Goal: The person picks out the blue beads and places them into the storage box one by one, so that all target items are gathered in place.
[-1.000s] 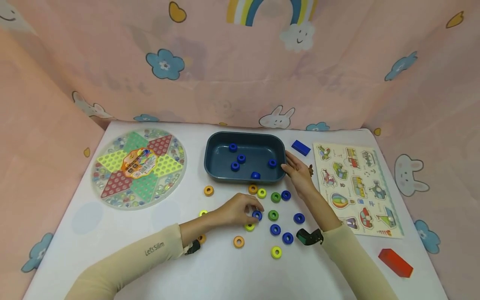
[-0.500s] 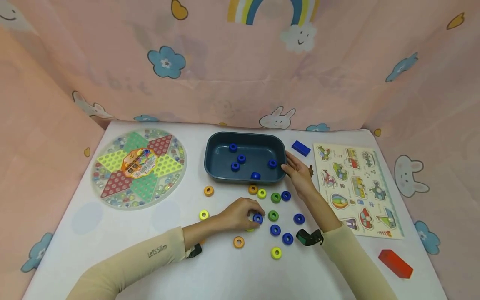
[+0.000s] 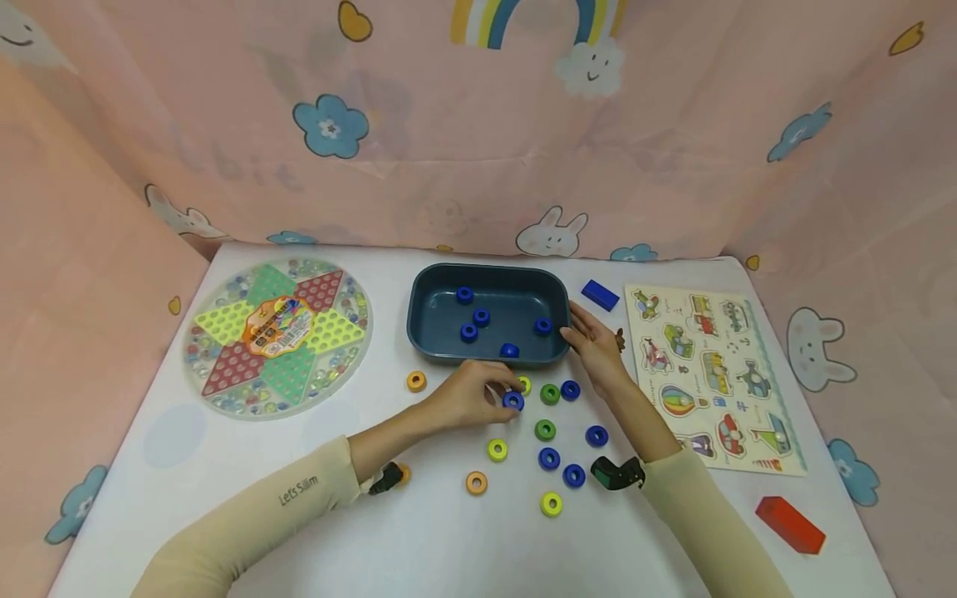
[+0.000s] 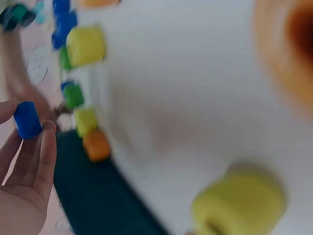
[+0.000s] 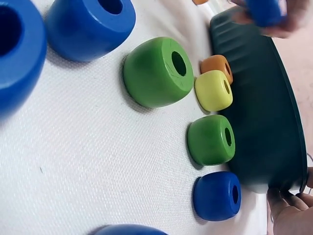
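My left hand (image 3: 471, 394) pinches a blue bead (image 3: 512, 401) between thumb and fingertips, just in front of the dark teal tray (image 3: 441, 353). In the left wrist view the same blue bead (image 4: 28, 120) shows from its side. My right hand (image 3: 598, 349) holds the tray's right end, its thumb at the rim and its fingers along the outer wall. Several blue beads (image 3: 482, 316) lie inside the tray. Loose beads lie before it, among them a green bead (image 3: 545, 429), a yellow bead (image 3: 497, 450) and a blue bead (image 3: 596, 436).
A round Chinese checkers board (image 3: 277, 336) lies at the left. A picture puzzle board (image 3: 714, 378) lies to the right, behind my right forearm. A blue block (image 3: 601, 295) sits beyond the tray's right end, and a red block (image 3: 790, 525) at the front right.
My left hand, low over the loose beads earlier, has moved away from me toward the tray with the blue bead. My right hand has stayed at the tray's end.
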A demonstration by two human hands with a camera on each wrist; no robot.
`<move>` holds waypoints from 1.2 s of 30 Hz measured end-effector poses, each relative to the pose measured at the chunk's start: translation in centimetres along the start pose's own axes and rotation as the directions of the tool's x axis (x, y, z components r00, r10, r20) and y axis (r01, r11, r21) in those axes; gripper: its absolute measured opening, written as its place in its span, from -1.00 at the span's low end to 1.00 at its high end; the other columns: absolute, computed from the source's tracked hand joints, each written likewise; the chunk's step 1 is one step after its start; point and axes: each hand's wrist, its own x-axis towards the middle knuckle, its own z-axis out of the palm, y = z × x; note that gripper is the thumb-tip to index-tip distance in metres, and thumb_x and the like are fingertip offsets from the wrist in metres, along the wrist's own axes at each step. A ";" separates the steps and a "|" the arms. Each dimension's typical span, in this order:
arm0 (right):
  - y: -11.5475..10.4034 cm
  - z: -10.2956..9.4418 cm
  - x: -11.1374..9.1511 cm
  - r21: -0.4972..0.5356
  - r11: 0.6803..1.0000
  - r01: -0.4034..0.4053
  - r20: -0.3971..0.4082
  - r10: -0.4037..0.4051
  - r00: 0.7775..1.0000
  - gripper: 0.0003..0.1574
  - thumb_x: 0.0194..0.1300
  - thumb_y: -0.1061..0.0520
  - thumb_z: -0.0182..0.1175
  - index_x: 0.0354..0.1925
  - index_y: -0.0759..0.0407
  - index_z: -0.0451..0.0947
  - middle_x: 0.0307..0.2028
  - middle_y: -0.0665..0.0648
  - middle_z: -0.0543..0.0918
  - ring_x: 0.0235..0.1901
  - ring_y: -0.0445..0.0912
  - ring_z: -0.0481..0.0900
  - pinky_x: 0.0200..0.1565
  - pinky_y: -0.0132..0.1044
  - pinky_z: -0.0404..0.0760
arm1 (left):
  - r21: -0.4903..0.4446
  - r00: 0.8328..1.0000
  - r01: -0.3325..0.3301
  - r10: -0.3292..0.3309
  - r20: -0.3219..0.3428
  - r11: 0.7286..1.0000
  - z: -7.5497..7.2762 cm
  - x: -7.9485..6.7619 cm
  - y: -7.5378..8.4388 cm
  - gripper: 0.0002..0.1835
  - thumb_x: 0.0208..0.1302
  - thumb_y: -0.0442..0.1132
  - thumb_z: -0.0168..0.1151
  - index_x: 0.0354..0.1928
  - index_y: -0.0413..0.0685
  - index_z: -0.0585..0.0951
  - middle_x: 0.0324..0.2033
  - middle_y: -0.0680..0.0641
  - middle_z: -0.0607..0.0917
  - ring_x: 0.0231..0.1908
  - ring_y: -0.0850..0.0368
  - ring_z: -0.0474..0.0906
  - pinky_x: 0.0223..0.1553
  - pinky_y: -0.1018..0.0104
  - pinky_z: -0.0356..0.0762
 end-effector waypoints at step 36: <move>0.3 -0.2 0.1 0.018 1.000 0.009 0.010 -0.009 1.000 -0.32 0.38 0.30 -0.02 0.40 0.18 0.04 0.36 0.16 0.13 0.32 -0.08 0.08 0.26 -0.20 0.18 | 0.071 0.872 0.209 -0.153 -0.466 0.975 -10.6 3.1 -4.2 -0.70 0.03 -0.27 0.41 -0.15 -0.17 0.66 -0.17 -0.10 0.66 -0.15 -0.03 0.55 -0.10 0.13 0.52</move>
